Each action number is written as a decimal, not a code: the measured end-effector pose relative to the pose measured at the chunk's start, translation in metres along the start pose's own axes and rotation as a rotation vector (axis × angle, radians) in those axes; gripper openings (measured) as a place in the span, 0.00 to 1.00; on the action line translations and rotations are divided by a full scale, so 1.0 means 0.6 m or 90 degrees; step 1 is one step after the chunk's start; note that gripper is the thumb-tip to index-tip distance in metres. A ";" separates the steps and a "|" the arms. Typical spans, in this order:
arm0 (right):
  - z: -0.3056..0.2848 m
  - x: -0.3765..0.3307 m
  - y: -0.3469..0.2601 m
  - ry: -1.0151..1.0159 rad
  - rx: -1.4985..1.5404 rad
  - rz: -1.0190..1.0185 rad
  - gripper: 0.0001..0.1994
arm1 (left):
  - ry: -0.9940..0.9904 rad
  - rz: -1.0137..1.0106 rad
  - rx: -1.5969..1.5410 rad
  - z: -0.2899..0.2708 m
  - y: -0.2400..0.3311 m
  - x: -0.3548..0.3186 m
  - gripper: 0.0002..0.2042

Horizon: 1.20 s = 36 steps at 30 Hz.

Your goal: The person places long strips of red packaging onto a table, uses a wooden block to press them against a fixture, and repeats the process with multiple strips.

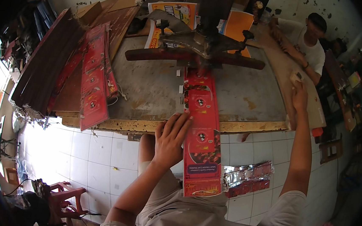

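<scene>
A long red printed plastic strip (202, 131), with round emblems and food pictures, runs from under the press head over the table's front edge toward my lap. Along its left edge my left hand (170, 138) lies with fingers stretched out, the tips touching the strip. Above the strip's far end is a dark metal press with a long horizontal bar (151, 54). Off to the right, my right hand (300, 96) has its fingers closed at a small pale block (296, 76) on the side board; the grip is partly hidden.
More red strips (94, 80) with strings lie in a pile at the left, beside a dark stack of sheets (51, 56). Orange printed sheets (238, 26) lie behind the press. A person (314, 45) sits at the far right. Shiny strips (248, 178) and a red stool (66, 197) are on the floor.
</scene>
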State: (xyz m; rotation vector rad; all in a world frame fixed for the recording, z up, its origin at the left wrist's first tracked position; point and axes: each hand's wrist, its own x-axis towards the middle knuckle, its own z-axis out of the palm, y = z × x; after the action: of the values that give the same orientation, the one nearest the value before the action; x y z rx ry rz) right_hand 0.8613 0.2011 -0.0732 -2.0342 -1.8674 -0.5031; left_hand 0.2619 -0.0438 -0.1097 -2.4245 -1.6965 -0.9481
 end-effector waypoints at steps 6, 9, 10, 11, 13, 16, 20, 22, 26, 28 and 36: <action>0.028 0.015 0.063 0.053 0.086 -0.050 0.27 | 0.000 0.001 -0.005 0.004 0.001 0.001 0.35; 0.035 0.018 0.076 0.045 0.121 0.007 0.26 | -0.001 0.004 -0.015 0.004 0.002 0.003 0.36; 0.031 0.019 0.089 0.046 0.122 0.032 0.25 | 0.001 0.007 -0.025 0.005 0.004 0.005 0.36; 0.031 0.019 0.071 0.025 0.117 0.025 0.24 | -0.006 -0.001 -0.016 0.002 0.002 0.002 0.37; 0.025 0.014 0.018 -0.017 0.112 0.010 0.22 | -0.019 -0.018 0.009 -0.009 -0.002 -0.006 0.37; -0.007 -0.010 0.105 0.060 0.155 -0.033 0.18 | 0.006 0.016 -0.029 0.003 0.009 0.009 0.38; -0.055 -0.083 -0.028 -0.001 0.364 0.037 0.16 | -0.024 0.001 0.007 -0.005 0.000 0.001 0.36; -0.110 -0.150 -0.084 0.019 0.465 -0.004 0.14 | -0.005 0.014 -0.011 0.004 0.005 0.005 0.39; -0.209 -0.264 -0.262 -0.042 0.582 -0.160 0.14 | 0.003 0.003 -0.028 0.003 0.003 -0.002 0.40; -0.237 -0.301 -0.338 -0.094 0.612 -0.246 0.16 | 0.002 0.007 -0.022 0.004 0.000 -0.001 0.41; -0.237 -0.267 -0.543 -0.189 0.651 -0.424 0.18 | -0.004 0.022 -0.008 0.004 -0.003 0.002 0.40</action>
State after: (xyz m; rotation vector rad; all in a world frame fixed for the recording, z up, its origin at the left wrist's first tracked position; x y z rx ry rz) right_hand 0.5197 0.0205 -0.0212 -0.8334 -2.2518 0.5708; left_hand 0.2614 -0.0413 -0.1116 -2.4591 -1.6499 -0.9518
